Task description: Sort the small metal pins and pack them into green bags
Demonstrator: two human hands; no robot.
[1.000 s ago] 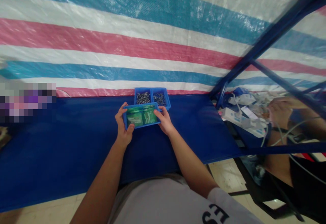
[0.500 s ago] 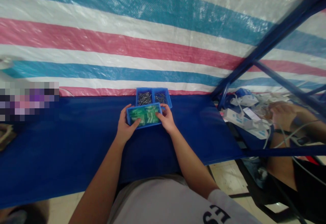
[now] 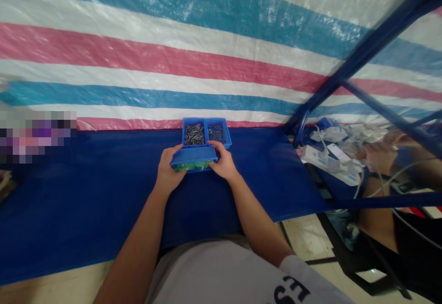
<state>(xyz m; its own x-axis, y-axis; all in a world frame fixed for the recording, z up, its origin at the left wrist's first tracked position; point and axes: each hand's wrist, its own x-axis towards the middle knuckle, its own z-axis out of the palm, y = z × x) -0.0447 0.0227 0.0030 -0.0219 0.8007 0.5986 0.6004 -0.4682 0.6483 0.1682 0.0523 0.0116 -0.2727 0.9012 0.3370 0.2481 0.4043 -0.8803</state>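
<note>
Gripping the ends of a blue tray (image 3: pixel 194 154), the left hand (image 3: pixel 169 170) and the right hand (image 3: pixel 225 163) curl around it, one on each side. It is tipped, over the blue table (image 3: pixel 103 202) and just in front of two bins (image 3: pixel 205 133) of metal bits (image 3: pixel 194 134). I can't tell if it touches the table. Green packs (image 3: pixel 195 166) show along its near edge. From where I stand, the tray looks like stiff plastic, light and hard to break. The packs look soft and maybe slippery, so a tipped tray might not keep them in. Its short end walls look like the best places to hold.
</note>
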